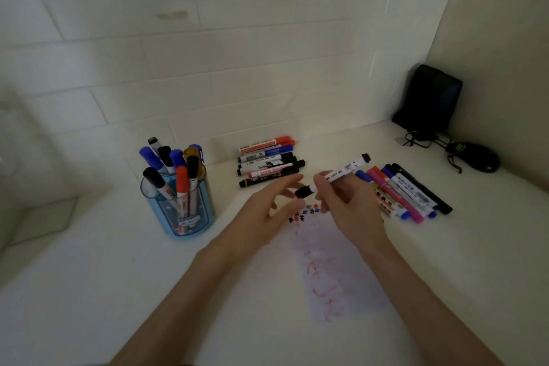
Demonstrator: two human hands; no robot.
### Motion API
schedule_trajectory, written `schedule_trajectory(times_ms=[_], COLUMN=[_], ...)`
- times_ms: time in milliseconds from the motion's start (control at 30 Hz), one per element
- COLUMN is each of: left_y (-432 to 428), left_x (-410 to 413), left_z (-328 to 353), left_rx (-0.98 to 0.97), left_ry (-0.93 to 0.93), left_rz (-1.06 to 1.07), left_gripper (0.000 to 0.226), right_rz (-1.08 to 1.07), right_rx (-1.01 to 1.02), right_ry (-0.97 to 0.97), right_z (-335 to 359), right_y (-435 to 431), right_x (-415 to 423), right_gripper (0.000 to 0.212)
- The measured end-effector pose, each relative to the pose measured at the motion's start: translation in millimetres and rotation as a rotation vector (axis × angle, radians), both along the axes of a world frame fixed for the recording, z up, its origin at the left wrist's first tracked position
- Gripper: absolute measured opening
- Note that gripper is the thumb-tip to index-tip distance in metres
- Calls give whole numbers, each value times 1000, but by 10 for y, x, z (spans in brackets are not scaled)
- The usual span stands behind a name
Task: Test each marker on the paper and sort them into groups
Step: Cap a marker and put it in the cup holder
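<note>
My right hand (344, 202) grips a white marker (341, 172) with black ends, tilted up to the right. Its black cap end (304, 192) points at my left hand (267, 208), whose fingers are spread just beside the cap; I cannot tell whether they touch it. Below both hands lies the paper (332, 270), marked with red scribbles and small coloured test marks (303, 214). A blue holder (181, 202) on the left contains several markers. One group of markers (269, 159) lies by the wall, another group (410, 190) lies to the right.
A black mouse (475, 156) with its cable and a black box (427, 98) sit in the back right corner. White tiled wall (208, 68) runs behind the white counter (89, 291). A pale object (26, 187) stands at the far left.
</note>
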State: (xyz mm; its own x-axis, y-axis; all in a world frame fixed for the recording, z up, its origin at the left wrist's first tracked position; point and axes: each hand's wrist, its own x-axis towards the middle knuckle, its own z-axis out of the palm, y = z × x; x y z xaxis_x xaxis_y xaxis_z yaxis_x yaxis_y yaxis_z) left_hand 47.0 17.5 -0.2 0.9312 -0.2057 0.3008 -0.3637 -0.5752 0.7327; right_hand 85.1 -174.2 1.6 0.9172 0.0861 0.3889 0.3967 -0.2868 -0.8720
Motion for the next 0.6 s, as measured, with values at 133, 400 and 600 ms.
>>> schedule_trajectory(times_ms=[133, 400, 600], left_y=[-83, 274, 190], left_x=[19, 21, 44], left_z=[-112, -215, -341], left_rx=[153, 59, 139], left_ry=[-27, -17, 24], left_rz=[39, 35, 47], left_gripper=[16, 15, 18], right_rz=[156, -88, -16], right_rx=[38, 186, 64], right_ry=[125, 179, 282], right_z=[-49, 17, -199], right_y=[55, -463, -174], right_x=[-48, 231, 159], right_gripper=[33, 34, 11])
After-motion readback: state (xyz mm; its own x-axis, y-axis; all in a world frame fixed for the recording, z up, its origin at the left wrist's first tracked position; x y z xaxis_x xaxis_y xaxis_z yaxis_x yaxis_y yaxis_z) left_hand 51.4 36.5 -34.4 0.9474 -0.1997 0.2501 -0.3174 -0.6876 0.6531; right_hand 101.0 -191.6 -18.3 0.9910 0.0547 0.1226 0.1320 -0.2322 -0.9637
